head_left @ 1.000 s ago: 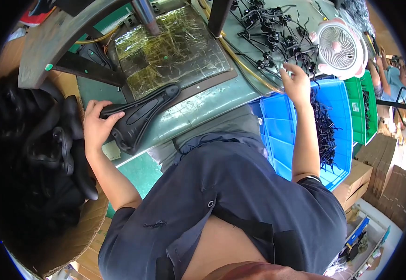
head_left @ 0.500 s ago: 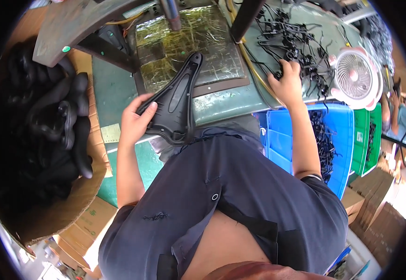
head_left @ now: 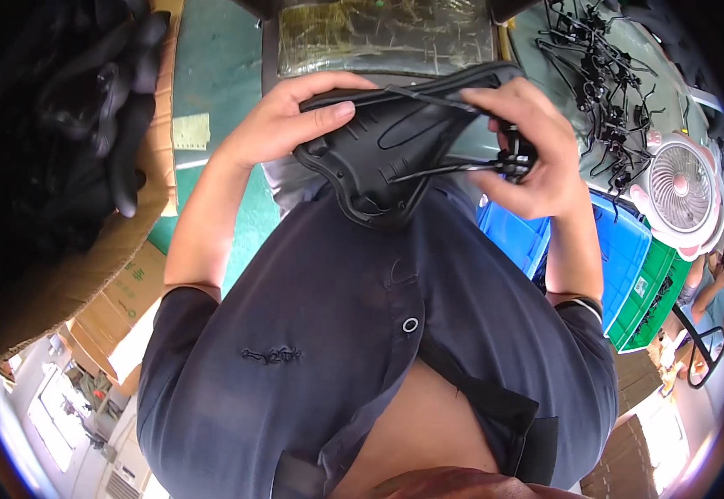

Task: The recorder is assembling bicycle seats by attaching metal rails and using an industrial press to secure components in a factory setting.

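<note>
My left hand (head_left: 283, 121) is closed around the wide rear edge of a black bicycle saddle (head_left: 366, 154), thumb on its underside. The saddle lies underside up in front of my torso, with its narrow nose pointing right and away. My right hand (head_left: 549, 141) grips a black wire saddle rail with a clamp (head_left: 515, 163). The rail's two prongs reach left over the saddle's underside, one near the far edge and one across the middle. Whether the prong ends sit in the saddle cannot be made out.
Several more black rails (head_left: 603, 91) lie heaped at the back right, beside a pink and white fan (head_left: 679, 193). A blue bin (head_left: 620, 237) and a green bin (head_left: 649, 291) stand at right. On the left is a cardboard box (head_left: 162, 108) of black saddles. A shiny covered pad (head_left: 387, 37) lies ahead.
My right hand has taken a rail from the heap and brought it to the saddle. My left hand has turned the saddle so its nose points right. The view has shifted nearer my body.
</note>
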